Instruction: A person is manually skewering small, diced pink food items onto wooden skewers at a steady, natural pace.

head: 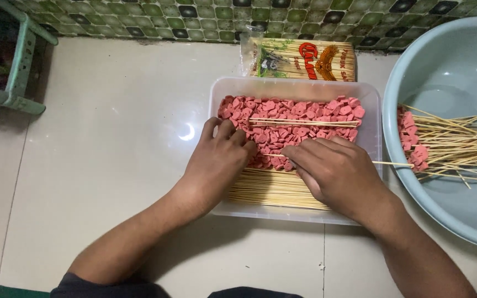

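A clear plastic tray on the tiled floor holds a heap of pink sausage pieces and a bundle of bamboo skewers along its near side. My left hand rests fingers-down on the pink pieces at the tray's left. My right hand pinches a single skewer that points right, its tip among the pink pieces. A few loose skewers lie across the heap.
A pale blue basin at the right holds finished skewers with pink pieces. A packet of skewers lies behind the tray by the green mosaic wall. A green stool leg stands at the far left.
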